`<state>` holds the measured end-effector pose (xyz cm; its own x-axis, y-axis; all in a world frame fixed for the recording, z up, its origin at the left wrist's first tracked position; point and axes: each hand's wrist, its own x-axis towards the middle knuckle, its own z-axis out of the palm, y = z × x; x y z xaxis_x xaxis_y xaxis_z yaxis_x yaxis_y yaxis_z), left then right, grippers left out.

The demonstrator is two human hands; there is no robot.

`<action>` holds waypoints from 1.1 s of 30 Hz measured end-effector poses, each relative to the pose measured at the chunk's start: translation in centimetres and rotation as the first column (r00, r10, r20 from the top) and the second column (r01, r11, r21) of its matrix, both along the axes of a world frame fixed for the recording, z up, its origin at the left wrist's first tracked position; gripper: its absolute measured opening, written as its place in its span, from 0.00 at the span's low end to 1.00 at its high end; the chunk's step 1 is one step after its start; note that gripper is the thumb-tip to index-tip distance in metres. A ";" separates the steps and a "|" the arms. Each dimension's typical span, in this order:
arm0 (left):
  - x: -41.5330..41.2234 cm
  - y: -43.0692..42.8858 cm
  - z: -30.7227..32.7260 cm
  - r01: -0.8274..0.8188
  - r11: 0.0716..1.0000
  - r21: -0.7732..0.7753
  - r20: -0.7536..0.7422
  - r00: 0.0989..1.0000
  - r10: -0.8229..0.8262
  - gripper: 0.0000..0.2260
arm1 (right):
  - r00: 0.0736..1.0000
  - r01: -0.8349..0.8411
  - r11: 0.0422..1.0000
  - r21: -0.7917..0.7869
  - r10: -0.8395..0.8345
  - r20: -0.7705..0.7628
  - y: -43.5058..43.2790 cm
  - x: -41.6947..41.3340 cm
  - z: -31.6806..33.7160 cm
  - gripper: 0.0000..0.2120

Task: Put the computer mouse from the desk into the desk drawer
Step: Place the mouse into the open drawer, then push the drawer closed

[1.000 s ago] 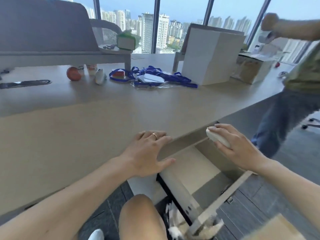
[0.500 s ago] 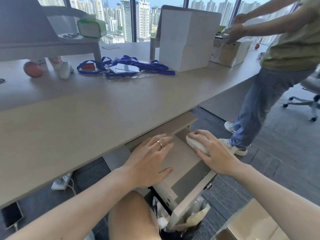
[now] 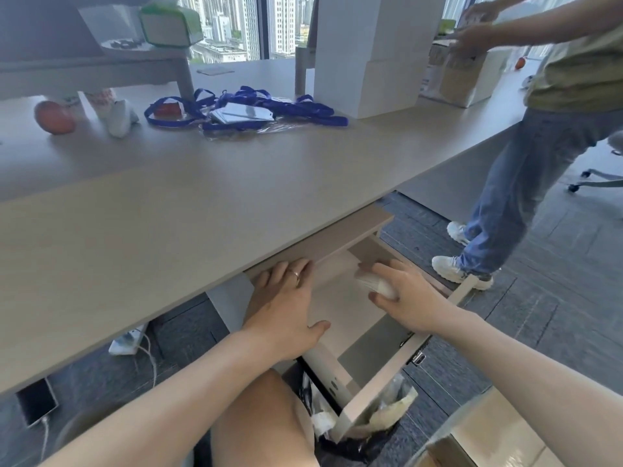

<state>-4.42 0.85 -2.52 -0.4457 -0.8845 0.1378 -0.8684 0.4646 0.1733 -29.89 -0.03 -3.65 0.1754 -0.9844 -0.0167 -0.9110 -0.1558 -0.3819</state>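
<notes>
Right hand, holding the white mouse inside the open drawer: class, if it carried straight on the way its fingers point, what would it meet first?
Probably the drawer back wall, under the desk edge. The right hand points there with the mouse; depth is unclear.

Desk (image 3: 175, 203): light wood top. On it, far side: orange ball (image 3: 54, 116), tangle of blue lanyards (image 3: 266, 111) with badge cards, white box (image 3: 367, 55), cardboard box (image 3: 462, 75), grey riser shelf (image 3: 91, 69). Near half bare. Drawer (image 3: 381, 372) open below the front edge.
</notes>
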 end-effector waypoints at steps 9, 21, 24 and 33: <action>0.7 -0.5 -0.3 0.044 0.996 -0.077 0.000 0.999 -0.045 0.47 | 0.999 0.013 0.983 0.184 -0.020 0.038 -3.3 2.2 -2.2 0.33; 0.8 -0.8 -0.6 0.043 0.992 -0.121 0.012 0.999 -0.042 0.47 | 0.970 0.032 0.958 0.285 0.040 -0.241 -4.6 4.0 -6.0 0.34; 0.8 -0.8 -0.5 0.045 0.992 -0.118 0.021 0.999 -0.043 0.47 | 0.961 0.031 0.955 0.295 0.053 -0.273 -4.5 4.1 -6.3 0.34; 1.0 -1.2 -0.1 0.063 0.995 -0.075 -0.015 0.998 -0.064 0.43 | 0.994 0.076 0.995 -0.063 -0.081 -0.078 -0.2 0.7 2.1 0.29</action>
<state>-3.41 -0.38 -2.66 -0.4979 -0.8414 0.2103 -0.8337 0.5311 0.1509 -29.20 -0.27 -1.57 0.0981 -0.9947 0.0313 -0.9485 -0.1030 -0.2996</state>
